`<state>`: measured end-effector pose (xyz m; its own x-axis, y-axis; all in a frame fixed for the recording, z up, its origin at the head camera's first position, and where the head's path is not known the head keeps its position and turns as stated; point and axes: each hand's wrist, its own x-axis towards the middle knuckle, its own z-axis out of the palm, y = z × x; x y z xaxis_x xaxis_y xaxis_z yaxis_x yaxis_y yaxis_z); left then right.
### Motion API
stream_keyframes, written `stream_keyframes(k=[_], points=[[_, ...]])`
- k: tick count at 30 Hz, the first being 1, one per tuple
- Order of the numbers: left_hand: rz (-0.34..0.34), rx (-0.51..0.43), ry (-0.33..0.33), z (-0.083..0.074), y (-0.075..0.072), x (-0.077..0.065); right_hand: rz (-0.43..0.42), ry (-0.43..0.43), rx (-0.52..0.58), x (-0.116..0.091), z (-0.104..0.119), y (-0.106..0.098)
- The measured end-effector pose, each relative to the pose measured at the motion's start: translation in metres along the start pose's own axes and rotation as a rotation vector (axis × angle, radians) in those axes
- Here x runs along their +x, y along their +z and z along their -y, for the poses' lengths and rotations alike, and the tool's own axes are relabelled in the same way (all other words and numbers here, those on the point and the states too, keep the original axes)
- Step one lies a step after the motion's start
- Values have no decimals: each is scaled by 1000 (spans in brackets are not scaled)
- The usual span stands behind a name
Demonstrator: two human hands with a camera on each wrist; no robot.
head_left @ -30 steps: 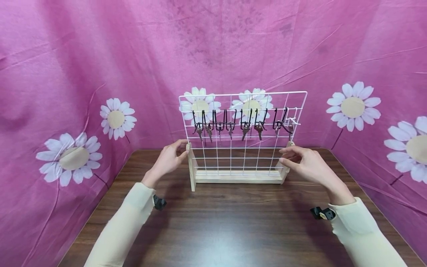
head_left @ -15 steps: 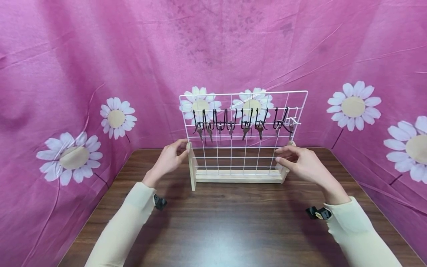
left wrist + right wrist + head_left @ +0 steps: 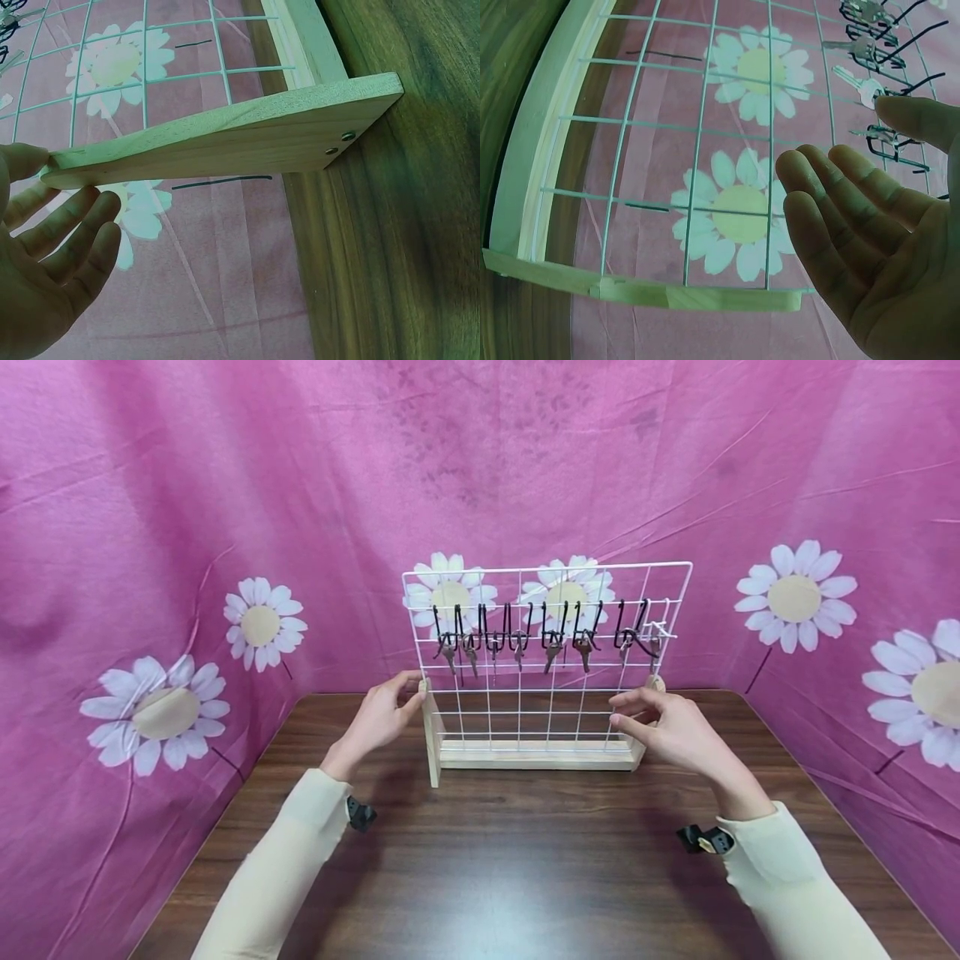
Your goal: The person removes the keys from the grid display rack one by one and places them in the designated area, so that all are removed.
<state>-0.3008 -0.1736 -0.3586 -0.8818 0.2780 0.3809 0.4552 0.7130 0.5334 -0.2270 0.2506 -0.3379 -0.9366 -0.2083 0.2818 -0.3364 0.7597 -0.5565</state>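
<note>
A white wire grid rack (image 3: 547, 567) stands on a pale wooden base (image 3: 536, 761). Several black hooks (image 3: 482, 627) hang in a row along it, with metal keys (image 3: 553, 653) on them, and a white hook (image 3: 660, 631) sits at the right end. My left hand (image 3: 377, 714) pinches the top end of the wooden side panel (image 3: 225, 144), thumb on one face and fingers on the other. In front of the grid's lower right part, my right hand (image 3: 671, 728) holds nothing, its fingers apart from the keys and gently bent in the right wrist view.
The rack stands at the back of a dark wood-grain table (image 3: 480, 852). Behind and beside the table hangs a pink cloth (image 3: 337, 485) with white daisies. Two screw heads (image 3: 340, 143) show on the left panel's outer face.
My right hand has moved left, from beside the right wooden side panel to in front of the grid. The left hand keeps its grip on the left panel.
</note>
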Motion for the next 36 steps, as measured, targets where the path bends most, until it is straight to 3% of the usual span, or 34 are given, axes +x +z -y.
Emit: stream_keyframes(k=[20, 36], points=[[-6, -28, -11, 0, 2, -1, -13, -6, 1, 7, 14, 14], [-19, -48, -30, 1, 2, -1, 8, -6, 89, 14, 26, 26]])
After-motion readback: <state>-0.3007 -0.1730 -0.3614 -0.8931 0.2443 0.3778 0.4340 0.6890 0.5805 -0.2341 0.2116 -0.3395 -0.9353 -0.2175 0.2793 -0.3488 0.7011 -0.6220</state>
